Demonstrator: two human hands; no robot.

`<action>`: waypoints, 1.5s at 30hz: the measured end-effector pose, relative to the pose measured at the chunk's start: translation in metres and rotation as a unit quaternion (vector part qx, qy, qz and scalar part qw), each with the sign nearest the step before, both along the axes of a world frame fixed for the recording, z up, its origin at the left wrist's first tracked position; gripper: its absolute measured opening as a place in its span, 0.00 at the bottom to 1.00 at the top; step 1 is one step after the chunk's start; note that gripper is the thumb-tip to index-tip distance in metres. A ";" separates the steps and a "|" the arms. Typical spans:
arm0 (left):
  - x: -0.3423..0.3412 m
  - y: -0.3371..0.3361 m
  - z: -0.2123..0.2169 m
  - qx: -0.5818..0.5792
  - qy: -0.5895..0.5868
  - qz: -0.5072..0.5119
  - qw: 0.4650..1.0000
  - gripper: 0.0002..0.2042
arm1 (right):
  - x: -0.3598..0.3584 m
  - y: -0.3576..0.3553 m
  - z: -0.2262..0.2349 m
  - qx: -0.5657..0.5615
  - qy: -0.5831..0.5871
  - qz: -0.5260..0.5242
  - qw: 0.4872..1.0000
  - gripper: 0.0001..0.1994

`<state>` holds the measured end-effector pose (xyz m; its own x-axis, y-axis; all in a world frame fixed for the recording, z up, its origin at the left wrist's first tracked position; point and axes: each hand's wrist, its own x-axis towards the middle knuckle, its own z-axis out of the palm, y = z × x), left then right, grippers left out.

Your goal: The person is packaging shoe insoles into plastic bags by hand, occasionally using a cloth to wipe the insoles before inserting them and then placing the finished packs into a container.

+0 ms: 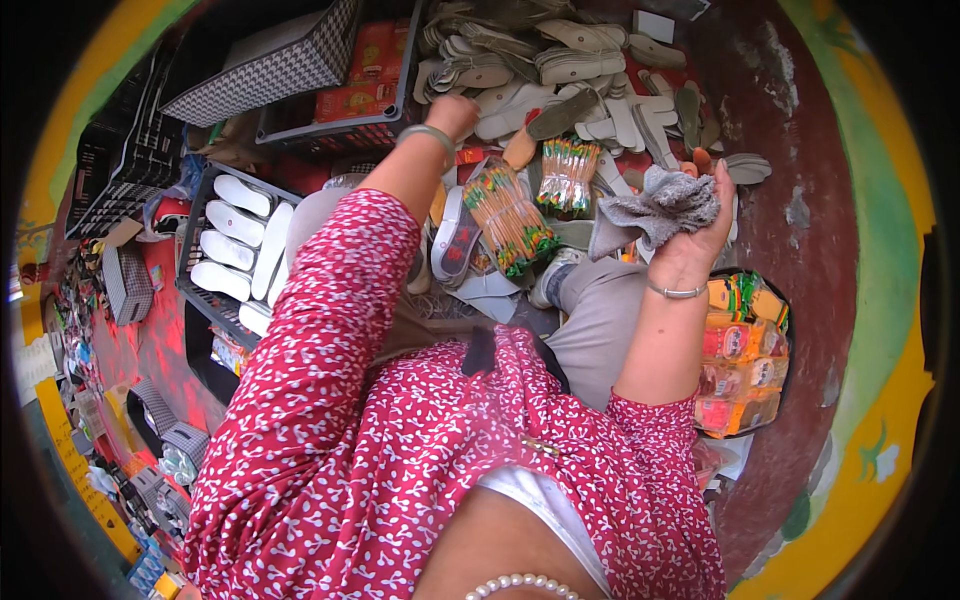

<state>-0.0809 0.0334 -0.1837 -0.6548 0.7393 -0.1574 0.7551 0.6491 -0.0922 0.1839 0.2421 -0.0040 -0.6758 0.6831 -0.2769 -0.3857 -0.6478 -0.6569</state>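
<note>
In my right hand lies a crumpled grey cloth, its fuzzy folds resting on the palm with the fingers curled up behind it. Stretched forward, my left hand is at the near left edge of a big heap of grey and beige insoles. Its fingers are turned away from view, so I cannot see whether they grip anything. Between my arms stand two bundles of thin tan sticks with green and orange ends, a larger bundle and a smaller bundle. A pale shoe sole leans beside the larger one.
To the left, a dark crate holds several white insoles. Behind it stand a houndstooth box and a black crate with red packages. Orange packages sit by my right forearm, near a painted wall.
</note>
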 end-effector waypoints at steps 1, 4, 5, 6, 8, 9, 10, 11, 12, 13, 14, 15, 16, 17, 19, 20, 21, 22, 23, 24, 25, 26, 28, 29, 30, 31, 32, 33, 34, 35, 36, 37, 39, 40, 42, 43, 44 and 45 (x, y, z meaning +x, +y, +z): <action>0.013 0.011 -0.015 -0.022 0.006 -0.042 0.999 0.09 | -0.001 0.000 0.001 -0.004 -0.012 -0.012 1.000 0.13; 0.047 -0.015 -0.147 0.093 -0.065 -0.093 0.989 0.09 | -0.001 -0.017 0.006 -0.011 -0.001 0.054 0.998 0.13; 0.080 -0.006 -0.147 0.138 -0.186 0.018 0.973 0.10 | 0.000 -0.015 0.004 -0.007 -0.005 0.052 0.999 0.14; 0.111 -0.001 -0.142 0.164 -0.271 0.125 0.940 0.10 | 0.000 -0.016 0.003 -0.005 -0.009 0.051 0.999 0.14; 0.147 -0.005 -0.139 0.168 -0.327 0.225 0.902 0.12 | 0.000 -0.016 -0.002 0.002 -0.014 0.066 0.998 0.14; 0.156 -0.008 -0.134 0.175 -0.329 0.254 0.892 0.13 | -0.002 -0.021 0.000 -0.007 -0.029 0.061 0.998 0.14; 0.158 -0.010 -0.130 0.179 -0.325 0.279 0.886 0.14 | -0.002 -0.023 0.000 0.000 -0.030 0.068 0.997 0.14; 0.153 -0.008 -0.125 0.190 -0.317 0.302 0.879 0.14 | -0.002 -0.024 0.000 0.007 -0.032 0.079 0.996 0.14; 0.149 -0.006 -0.120 0.201 -0.309 0.325 0.871 0.15 | -0.001 -0.027 0.005 0.009 -0.022 0.100 0.995 0.14; 0.145 -0.003 -0.116 0.212 -0.301 0.347 0.862 0.15 | -0.002 -0.023 0.001 -0.003 -0.028 0.108 0.994 0.15; 0.135 0.001 -0.117 0.217 -0.316 0.331 0.862 0.14 | -0.001 -0.022 0.000 -0.020 -0.009 0.124 0.992 0.15; 0.125 0.006 -0.120 0.223 -0.281 0.302 0.883 0.14 | -0.002 -0.023 0.001 -0.037 0.009 0.138 0.990 0.16; 0.117 0.009 -0.123 0.228 -0.247 0.272 0.902 0.14 | -0.003 -0.025 0.000 -0.044 0.013 0.143 0.989 0.16; 0.110 0.013 -0.126 0.231 -0.213 0.240 0.918 0.14 | -0.003 -0.028 0.001 -0.048 0.007 0.148 0.988 0.16; 0.097 0.024 -0.133 0.250 -0.214 0.229 0.916 0.14 | -0.005 -0.034 0.004 -0.055 -0.006 0.154 0.987 0.16; 0.091 0.032 -0.137 0.261 -0.213 0.225 0.914 0.14 | -0.008 -0.037 0.005 -0.069 -0.020 0.148 0.986 0.16; 0.083 0.040 -0.141 0.272 -0.212 0.220 0.913 0.15 | -0.009 -0.041 0.006 -0.067 -0.019 0.159 0.985 0.16; 0.073 0.048 -0.161 0.306 -0.210 0.209 0.905 0.15 | -0.009 -0.044 0.007 -0.064 -0.014 0.167 0.984 0.17; 0.066 0.052 -0.156 0.285 -0.228 0.230 0.902 0.16 | -0.008 -0.050 0.007 -0.061 -0.014 0.171 0.983 0.17; 0.057 0.056 -0.150 0.262 -0.246 0.251 0.899 0.16 | -0.008 -0.053 0.006 -0.066 -0.017 0.177 0.982 0.16; 0.047 0.063 -0.137 0.244 -0.261 0.277 0.892 0.16 | -0.010 -0.054 0.007 -0.071 -0.032 0.176 0.981 0.16; 0.039 0.066 -0.123 0.224 -0.275 0.307 0.883 0.17 | -0.013 -0.054 0.011 -0.078 -0.048 0.180 0.979 0.16; 0.023 0.080 -0.112 0.178 -0.308 0.340 0.871 0.18 | -0.016 -0.058 0.012 -0.075 -0.082 0.160 0.981 0.15; 0.017 0.084 -0.118 0.161 -0.279 0.320 0.891 0.17 | -0.019 -0.060 0.014 -0.079 -0.098 0.148 0.981 0.15; 0.011 0.087 -0.124 0.144 -0.250 0.298 0.910 0.17 | -0.022 -0.062 0.017 -0.082 -0.114 0.136 0.981 0.15; 0.006 0.088 -0.133 0.125 -0.219 0.278 0.927 0.16 | -0.023 -0.063 0.018 -0.088 -0.129 0.125 0.980 0.15; -0.001 0.092 -0.141 0.109 -0.213 0.269 0.933 0.16 | -0.023 -0.063 0.018 -0.085 -0.126 0.129 0.980 0.15; -0.003 0.096 -0.150 0.131 -0.242 0.296 0.915 0.18 | -0.024 -0.063 0.017 -0.086 -0.130 0.127 0.979 0.14; -0.004 0.100 -0.146 0.152 -0.266 0.321 0.896 0.20 | -0.023 -0.064 0.015 -0.088 -0.132 0.124 0.980 0.14; -0.004 0.102 -0.144 0.173 -0.291 0.346 0.875 0.22 | -0.024 -0.064 0.015 -0.090 -0.133 0.121 0.980 0.14; -0.002 0.105 -0.148 0.154 -0.282 0.322 0.891 0.24 | -0.031 -0.068 0.018 -0.061 -0.174 0.117 0.976 0.13; -0.006 0.109 -0.169 0.135 -0.312 0.294 0.893 0.24 | -0.032 -0.069 0.020 -0.060 -0.180 0.119 0.975 0.13; -0.018 0.120 -0.236 0.094 -0.375 0.237 0.891 0.23 | -0.035 -0.071 0.025 -0.061 -0.197 0.122 0.971 0.13; -0.017 0.127 -0.231 0.089 -0.312 0.186 0.928 0.19 | -0.032 -0.069 0.023 -0.076 -0.176 0.124 0.974 0.13; -0.012 0.114 -0.225 0.233 -0.438 0.283 0.821 0.18 | -0.021 -0.062 0.014 -0.106 -0.135 0.126 0.977 0.14; -0.012 0.107 -0.205 0.303 -0.489 0.326 0.751 0.17 | -0.019 -0.062 0.014 -0.104 -0.136 0.131 0.976 0.14; -0.011 0.103 -0.174 0.354 -0.562 0.392 0.636 0.16 | -0.019 -0.062 0.014 -0.102 -0.136 0.137 0.976 0.13; -0.009 0.091 -0.168 0.430 -0.602 0.385 0.552 0.15 | -0.017 -0.062 0.015 -0.102 -0.136 0.149 0.974 0.13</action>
<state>-0.0896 0.1245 -0.3513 -0.6305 0.4556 -0.6284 -0.5962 0.2341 0.7679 0.1672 0.1802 0.0110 -0.7182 0.3793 -0.5834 0.0103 -0.8325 -0.5539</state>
